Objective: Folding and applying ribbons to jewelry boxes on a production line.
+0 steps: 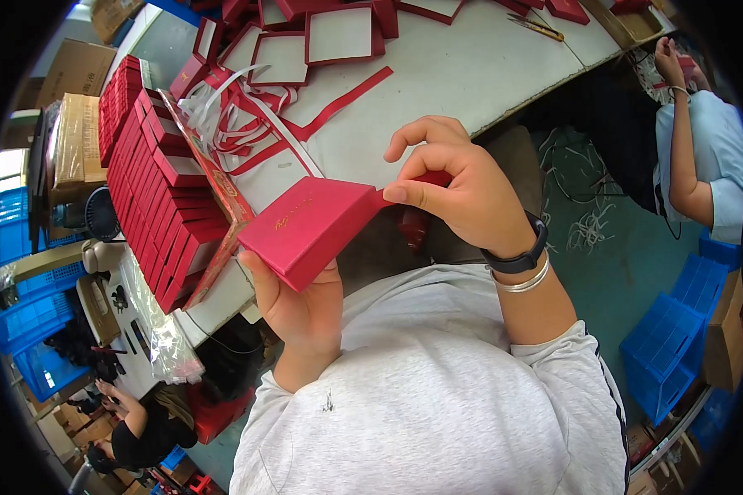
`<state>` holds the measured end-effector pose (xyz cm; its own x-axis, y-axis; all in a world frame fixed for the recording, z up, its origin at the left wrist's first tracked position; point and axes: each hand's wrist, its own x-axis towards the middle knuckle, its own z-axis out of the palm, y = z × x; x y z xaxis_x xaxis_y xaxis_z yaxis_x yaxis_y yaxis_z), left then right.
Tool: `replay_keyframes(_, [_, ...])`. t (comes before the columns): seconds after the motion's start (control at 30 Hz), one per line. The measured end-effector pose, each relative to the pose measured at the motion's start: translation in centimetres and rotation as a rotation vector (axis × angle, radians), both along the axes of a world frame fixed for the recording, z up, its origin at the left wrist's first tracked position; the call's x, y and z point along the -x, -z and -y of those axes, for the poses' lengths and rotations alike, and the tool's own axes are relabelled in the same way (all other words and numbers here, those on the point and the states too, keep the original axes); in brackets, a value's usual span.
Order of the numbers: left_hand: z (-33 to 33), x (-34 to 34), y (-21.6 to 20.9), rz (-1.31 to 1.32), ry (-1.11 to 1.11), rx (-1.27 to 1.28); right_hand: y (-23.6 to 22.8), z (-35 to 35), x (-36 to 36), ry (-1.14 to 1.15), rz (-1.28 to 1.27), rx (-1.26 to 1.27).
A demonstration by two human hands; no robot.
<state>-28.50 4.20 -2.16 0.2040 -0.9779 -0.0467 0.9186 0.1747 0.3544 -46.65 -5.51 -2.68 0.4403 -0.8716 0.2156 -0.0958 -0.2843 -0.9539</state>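
A flat, square red gift box [309, 227] with small gold lettering on top is held tilted in front of my chest. My left hand [309, 309] grips it from below at the near corner, thumb on the left side and fingers underneath. At the box's right corner, my right hand [470, 190] pinches a red ribbon [435, 178] between thumb and index finger, with the other fingers curled above. The ribbon reaches the box edge; how it is attached there is hidden. Below the right hand a shiny red strip hangs, partly out of sight.
Loose red and white ribbons [239, 120] lie tangled on the white table [437, 66]. Open red box parts [343, 35] are heaped at the far side, near scissors [537, 27]. Stacked red boxes [153, 190] fill a carton at left. Blue crates [664, 346] and a co-worker [702, 157] are at right.
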Motion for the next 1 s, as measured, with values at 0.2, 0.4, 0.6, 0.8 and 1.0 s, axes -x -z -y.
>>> replay_keyframes(0.2, [0.6,-0.9,0.5,0.042,-0.060,-0.029,-2.2,-0.3,1.4,0.086,-0.106,0.130])
replay_keyframes(0.4, [0.0,-0.1,-0.1,-0.020,-0.017,-0.060,-0.5,0.4,0.5,0.085,-0.100,0.069])
replay_keyframes(0.6, [-0.1,-0.1,-0.2,-0.059,-0.004,-0.109,0.2,0.6,-0.3,0.098,-0.079,0.045])
replay_keyframes(0.8, [0.2,-0.1,0.0,-0.062,0.014,-0.108,0.5,0.8,-0.5,0.150,-0.107,0.093])
replay_keyframes(1.0, [0.4,0.1,0.1,-0.057,0.021,-0.108,1.4,1.1,-0.8,0.124,-0.077,0.015])
